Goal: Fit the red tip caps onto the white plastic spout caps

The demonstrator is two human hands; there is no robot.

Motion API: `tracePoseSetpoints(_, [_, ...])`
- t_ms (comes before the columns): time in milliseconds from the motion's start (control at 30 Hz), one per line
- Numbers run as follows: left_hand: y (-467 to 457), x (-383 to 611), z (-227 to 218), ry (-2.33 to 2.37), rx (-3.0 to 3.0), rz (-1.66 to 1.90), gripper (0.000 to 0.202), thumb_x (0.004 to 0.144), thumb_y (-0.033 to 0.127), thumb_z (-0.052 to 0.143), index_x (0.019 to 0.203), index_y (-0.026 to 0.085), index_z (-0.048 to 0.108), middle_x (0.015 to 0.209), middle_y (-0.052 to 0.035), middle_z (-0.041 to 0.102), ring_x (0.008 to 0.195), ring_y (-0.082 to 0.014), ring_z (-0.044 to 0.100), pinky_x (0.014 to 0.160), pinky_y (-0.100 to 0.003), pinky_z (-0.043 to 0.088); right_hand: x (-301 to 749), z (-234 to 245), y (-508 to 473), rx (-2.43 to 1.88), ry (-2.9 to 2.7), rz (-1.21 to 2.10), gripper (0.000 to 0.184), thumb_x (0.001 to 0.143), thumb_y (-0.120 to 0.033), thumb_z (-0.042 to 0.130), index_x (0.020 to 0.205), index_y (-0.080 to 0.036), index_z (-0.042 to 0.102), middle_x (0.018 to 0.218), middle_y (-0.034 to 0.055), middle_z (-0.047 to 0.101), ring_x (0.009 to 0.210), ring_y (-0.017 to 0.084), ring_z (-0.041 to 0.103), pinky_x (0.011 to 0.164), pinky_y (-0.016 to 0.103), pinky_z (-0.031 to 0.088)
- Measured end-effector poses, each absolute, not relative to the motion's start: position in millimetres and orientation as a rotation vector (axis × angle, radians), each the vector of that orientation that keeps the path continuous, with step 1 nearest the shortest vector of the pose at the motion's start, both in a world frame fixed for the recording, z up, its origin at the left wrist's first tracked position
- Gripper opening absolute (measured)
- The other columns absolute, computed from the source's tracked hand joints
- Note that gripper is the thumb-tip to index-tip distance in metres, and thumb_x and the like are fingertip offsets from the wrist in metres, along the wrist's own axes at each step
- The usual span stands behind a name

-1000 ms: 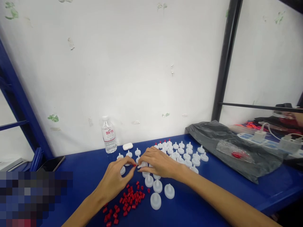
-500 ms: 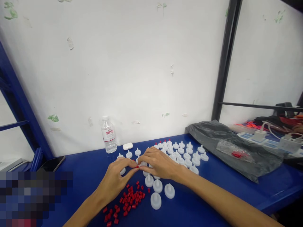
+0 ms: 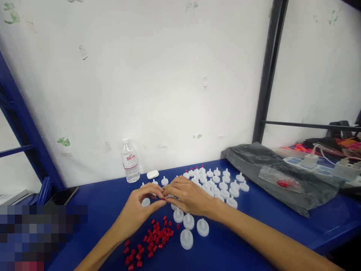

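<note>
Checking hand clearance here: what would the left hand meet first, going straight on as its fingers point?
Likely the right hand, whose fingertips lie just beyond the small red plastic cap in the left hand; exact depth is unclear.

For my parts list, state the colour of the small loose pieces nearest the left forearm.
The small loose pieces are red, clearest in the head view.

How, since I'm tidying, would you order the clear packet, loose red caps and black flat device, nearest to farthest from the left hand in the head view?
Left hand:
1. Loose red caps: by its thumb.
2. Black flat device: off to the left.
3. Clear packet: far right, on the grey bag.
</note>
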State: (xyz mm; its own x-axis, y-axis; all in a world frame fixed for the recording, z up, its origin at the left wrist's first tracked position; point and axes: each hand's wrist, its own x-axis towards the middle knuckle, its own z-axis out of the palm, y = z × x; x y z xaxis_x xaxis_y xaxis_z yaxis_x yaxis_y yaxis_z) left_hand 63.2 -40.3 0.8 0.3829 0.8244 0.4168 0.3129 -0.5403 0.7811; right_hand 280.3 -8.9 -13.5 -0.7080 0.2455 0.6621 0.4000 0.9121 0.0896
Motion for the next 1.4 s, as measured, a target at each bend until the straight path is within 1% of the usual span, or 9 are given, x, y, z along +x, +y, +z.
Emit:
tracePoseSetpoints(167, [-40.5,61.1,-1.1,0.858,1.707,1.078,0.044,0.081,0.032,0.078,0.12,0.025,0.061,0.106,-0.0038,0.063,0.101,-0.021,0.063,0.09,-0.033,0.053,279.1,-12.6,-11.6,-0.396,-2.361,-0.288,0.013,0.101,-0.027,0.052,0.108,-0.018,0.058,0.102,0.0069,0.072,0.096,0.016,0.065,0.086,0.031,0.05])
tracePoseSetpoints(333, [-46.0,60.0,-0.8,0.788,1.582,0.955,0.053,0.083,0.032,0.076,0.132,0.026,0.057,0.128,-0.0073,0.062,0.119,-0.0256,0.059,0.098,-0.037,0.051,274.7,-13.1,-14.3,-0.337,-2.311,-0.362,0.011,0.102,-0.027,0.051,0.102,-0.019,0.059,0.095,0.0025,0.074,0.095,0.015,0.066,0.09,0.034,0.046])
tracePoseSetpoints(467, [-49.0,62.3,0.3,0.73,1.532,0.873,0.046,0.087,0.032,0.072,0.13,0.022,0.061,0.124,-0.0088,0.069,0.119,-0.0266,0.062,0.107,-0.041,0.044,271.7,-13.5,-15.4,-0.294,-2.238,-0.428,0.01,0.101,-0.027,0.055,0.1,-0.019,0.059,0.095,-0.0001,0.076,0.1,0.015,0.065,0.096,0.036,0.041])
tracePoseSetpoints(700, [-49.5,64.9,9.2,0.639,1.515,0.798,0.044,0.084,0.028,0.074,0.126,0.016,0.066,0.113,-0.0119,0.074,0.107,-0.0279,0.069,0.104,-0.044,0.047,269.9,-14.0,-17.4,-0.29,-2.231,-0.425,0.008,0.1,-0.026,0.056,0.099,-0.019,0.06,0.098,-0.0021,0.076,0.102,0.014,0.063,0.096,0.034,0.041])
tracePoseSetpoints(967, [-43.9,59.3,1.2,0.72,1.539,0.812,0.046,0.076,0.028,0.082,0.119,0.014,0.07,0.104,-0.0112,0.077,0.096,-0.0277,0.072,0.097,-0.043,0.051,268.4,-12.9,-21.0,-0.303,-2.286,-0.427,0.013,0.102,-0.026,0.051,0.108,-0.019,0.061,0.101,0.0007,0.075,0.104,0.016,0.06,0.093,0.035,0.042])
tracePoseSetpoints(1100, [-42.4,59.6,0.0,0.728,1.578,0.794,0.045,0.08,0.031,0.078,0.12,0.014,0.068,0.1,-0.011,0.078,0.094,-0.0275,0.072,0.096,-0.044,0.051,267.4,-9.6,-25.0,-0.314,-2.289,-0.387,0.012,0.101,-0.025,0.052,0.105,-0.019,0.062,0.1,0.001,0.075,0.102,0.017,0.061,0.092,0.036,0.043])
tracePoseSetpoints(1200, [-43.1,60.2,1.0,0.818,1.687,0.883,0.045,0.088,0.038,0.069,0.127,0.017,0.062,0.102,-0.0089,0.076,0.097,-0.0253,0.071,0.096,-0.039,0.051,271.8,-3.9,-22.1,-0.325,-2.281,-0.333,0.01,0.1,-0.025,0.054,0.103,-0.019,0.062,0.104,0.0024,0.075,0.101,0.017,0.063,0.093,0.036,0.043])
tracePoseSetpoints(1300, [-43.7,58.0,1.8,1.03,1.942,1.031,0.039,0.097,0.044,0.052,0.126,0.02,0.061,0.105,-0.0069,0.074,0.1,-0.0241,0.068,0.093,-0.037,0.051,290.2,6.6,-5.3,-0.52,-2.169,-0.259,0.012,0.098,-0.031,0.058,0.101,-0.021,0.065,0.113,0.0041,0.073,0.106,0.018,0.064,0.097,0.036,0.043])
tracePoseSetpoints(1400, [-41.0,52.6,-0.4,1.287,2.347,1.069,0.03,0.095,0.04,0.052,0.113,0.021,0.066,0.104,-0.0068,0.072,0.098,-0.0257,0.065,0.09,-0.038,0.049,325.4,16.3,25.0,-1.083,-1.898,-0.226,0.019,0.097,-0.039,0.057,0.103,-0.025,0.068,0.11,0.0021,0.074,0.102,0.018,0.066,0.099,0.035,0.043])
